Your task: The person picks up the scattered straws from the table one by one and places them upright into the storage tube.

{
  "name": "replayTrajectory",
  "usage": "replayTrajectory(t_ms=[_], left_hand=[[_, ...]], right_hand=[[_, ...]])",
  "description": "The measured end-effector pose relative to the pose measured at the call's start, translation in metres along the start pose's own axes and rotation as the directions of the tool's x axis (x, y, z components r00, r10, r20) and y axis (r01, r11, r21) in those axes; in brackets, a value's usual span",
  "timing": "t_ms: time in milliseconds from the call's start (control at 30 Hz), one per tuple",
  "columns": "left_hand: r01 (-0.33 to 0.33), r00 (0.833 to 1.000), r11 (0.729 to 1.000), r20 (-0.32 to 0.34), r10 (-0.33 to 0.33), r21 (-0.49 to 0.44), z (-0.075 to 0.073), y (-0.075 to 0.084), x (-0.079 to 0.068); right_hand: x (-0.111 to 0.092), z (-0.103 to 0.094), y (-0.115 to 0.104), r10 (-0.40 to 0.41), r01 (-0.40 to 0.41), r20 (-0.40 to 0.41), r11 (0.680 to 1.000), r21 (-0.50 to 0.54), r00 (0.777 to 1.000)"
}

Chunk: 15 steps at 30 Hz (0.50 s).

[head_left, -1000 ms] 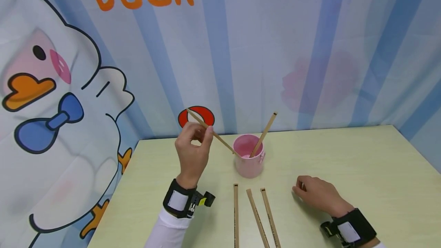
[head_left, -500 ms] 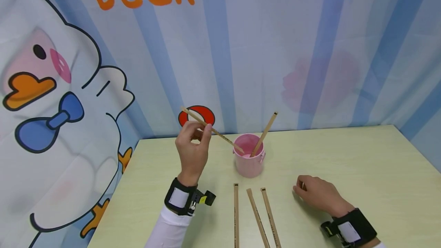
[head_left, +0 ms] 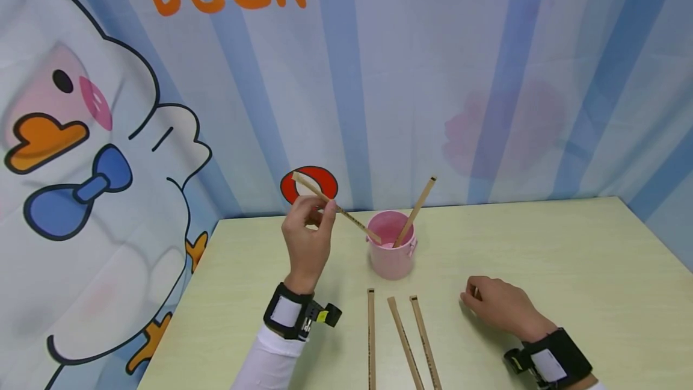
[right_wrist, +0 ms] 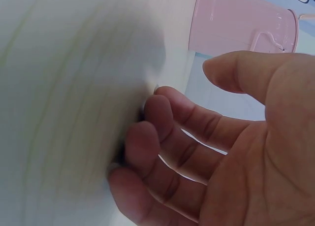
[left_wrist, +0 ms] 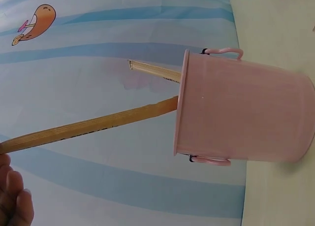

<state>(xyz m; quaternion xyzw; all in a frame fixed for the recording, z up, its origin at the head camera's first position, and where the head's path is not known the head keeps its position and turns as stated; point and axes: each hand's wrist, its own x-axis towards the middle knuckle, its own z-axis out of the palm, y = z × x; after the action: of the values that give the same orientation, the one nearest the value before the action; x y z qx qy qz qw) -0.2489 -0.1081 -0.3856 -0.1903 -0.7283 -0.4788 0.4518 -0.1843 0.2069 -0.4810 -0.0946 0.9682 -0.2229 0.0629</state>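
Note:
My left hand (head_left: 308,236) pinches a slim tan stick with dark print (head_left: 352,219) between thumb and fingers. The stick slants down to the right, and its lower end is at the mouth of a small pink bucket (head_left: 392,263). In the left wrist view, the bucket's rim hides the tip of that stick (left_wrist: 93,127). Another tan stick (head_left: 415,209) leans in the bucket, sticking out to the upper right. My right hand (head_left: 503,306) rests on the table with loosely curled fingers (right_wrist: 142,142), holding nothing.
Three more tan sticks (head_left: 370,336) lie on the pale wooden table (head_left: 585,257) in front of the bucket. A striped blue curtain (head_left: 411,77) with a printed duck (head_left: 108,197) hangs along the table's back and left side.
The held stick's lower end has shifted from the bucket's left rim to inside its mouth. My left hand has moved slightly right and down. My right hand has stayed put.

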Motion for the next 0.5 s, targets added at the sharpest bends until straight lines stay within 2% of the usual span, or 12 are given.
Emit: replayTrajectory(t_ms=[167,300,433,500], left_hand=[[0.018,1.0,0.999,0.018,-0.019,0.034,0.0024,-0.0035,-0.0054],[0.019,0.999,0.999,0.044,-0.02,0.026,0.0047,-0.0045,-0.009],[0.003,0.998,0.999,0.066,-0.005,0.035,0.0078,-0.0011,-0.0109],[-0.006,0.997,0.999,0.078,0.002,0.053,0.0083,0.0055,-0.0106]], right_hand=[[0.0001,-0.0004,-0.0006,-0.001,0.001,-0.001,1.0,-0.002,1.0],[-0.0004,-0.0012,-0.0016,0.004,-0.004,0.0,1.0,-0.002,1.0],[-0.0009,-0.0019,-0.0024,0.001,-0.001,-0.001,1.0,0.0,1.0],[-0.0011,-0.0022,-0.0027,-0.001,0.001,0.0,1.0,0.002,1.0]])
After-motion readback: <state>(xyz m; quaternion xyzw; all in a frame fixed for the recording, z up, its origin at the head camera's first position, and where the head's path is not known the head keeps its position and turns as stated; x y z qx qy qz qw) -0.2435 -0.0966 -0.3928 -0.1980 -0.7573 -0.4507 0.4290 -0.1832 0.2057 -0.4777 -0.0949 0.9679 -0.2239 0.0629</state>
